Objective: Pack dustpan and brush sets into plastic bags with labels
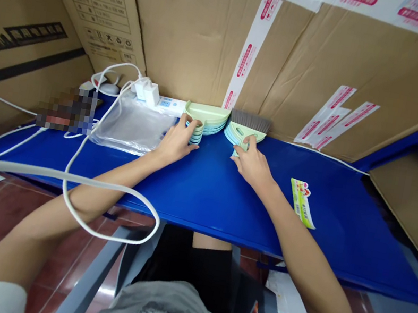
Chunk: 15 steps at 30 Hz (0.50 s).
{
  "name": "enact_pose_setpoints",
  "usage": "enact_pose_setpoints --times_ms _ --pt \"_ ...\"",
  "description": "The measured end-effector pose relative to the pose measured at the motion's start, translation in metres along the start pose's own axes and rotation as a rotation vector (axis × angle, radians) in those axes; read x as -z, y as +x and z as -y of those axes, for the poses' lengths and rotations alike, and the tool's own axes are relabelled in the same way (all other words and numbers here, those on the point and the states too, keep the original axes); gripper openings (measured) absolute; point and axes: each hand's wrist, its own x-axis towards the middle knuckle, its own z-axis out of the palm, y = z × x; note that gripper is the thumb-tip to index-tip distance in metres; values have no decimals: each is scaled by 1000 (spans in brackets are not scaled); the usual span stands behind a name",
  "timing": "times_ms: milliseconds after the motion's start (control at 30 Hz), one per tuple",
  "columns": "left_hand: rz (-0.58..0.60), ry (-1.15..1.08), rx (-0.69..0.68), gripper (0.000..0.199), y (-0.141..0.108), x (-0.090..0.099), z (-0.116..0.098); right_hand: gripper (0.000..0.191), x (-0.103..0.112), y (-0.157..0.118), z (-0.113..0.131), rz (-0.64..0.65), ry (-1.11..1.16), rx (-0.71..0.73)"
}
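Fingers (193, 123) close round the handles (197, 135): left hand (173, 142) on stacked dustpans (210, 117), right hand (254, 165) on stacked brushes (254, 132), both near the worktop's (202, 193) back edge. Likely light, stiff, slippery plastic; bristles (251, 121) soft. Best hold: handles, whole stack pinched; how firmly, hard to tell from here.

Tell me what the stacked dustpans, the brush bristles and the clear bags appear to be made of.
Dustpans: likely moulded plastic with a smooth finish; their thin, evenly coloured shells nest closely.
Brush bristles: probably synthetic fibre, matte grey, judging by the fine streaks, though natural hair can't be ruled out.
Clear bags: seemingly thin plastic film, glossy, given the wrinkles, bright glints and see-through look.
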Motion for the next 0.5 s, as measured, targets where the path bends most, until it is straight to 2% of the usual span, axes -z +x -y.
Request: enact_pose_setpoints --times_ms 233,500 --pt "-27 -111 -8 66 2 -9 5 30 -3 -1 0 -30 77 -4" --pt "-7 21 25 65 0 -5 0 36 1 -3 13 -29 68 -46"
